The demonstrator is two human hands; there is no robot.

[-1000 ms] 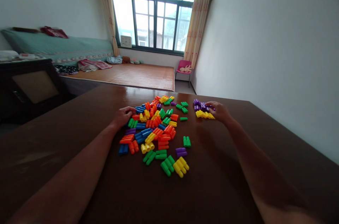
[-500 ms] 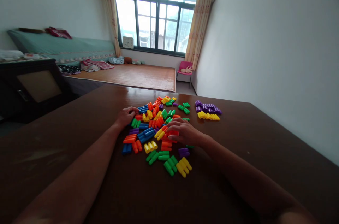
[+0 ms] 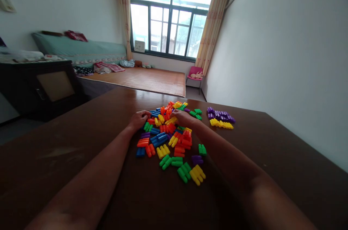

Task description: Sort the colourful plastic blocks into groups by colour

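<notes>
Many plastic building blocks with rounded prongs lie heaped on the brown table (image 3: 114, 186). My left hand (image 3: 139, 119) rests at the left edge of the heap with loosely bent fingers, holding nothing visible. Its fingertips are beside blue blocks (image 3: 155, 114). Over the upper middle of the heap, my right hand (image 3: 182, 116) reaches down with bent fingers next to a yellow block (image 3: 171, 120). Its fingertips are partly hidden, so a grip cannot be made out. Nearer to me lie a red block (image 3: 186, 140), a green block (image 3: 184, 172) and a yellow block (image 3: 197, 175).
Right of the heap, a row of joined purple blocks (image 3: 220, 115) lies behind a row of joined yellow blocks (image 3: 221, 124). Green blocks (image 3: 196, 114) sit between them and the heap. Beyond the table are a bed (image 3: 152, 79), a pink chair (image 3: 195, 72) and a dark cabinet (image 3: 40, 88).
My right hand has moved from the red blocks at the heap's right side farther away, to its upper middle. A green block it covered now shows. My left hand stays at the left edge.
</notes>
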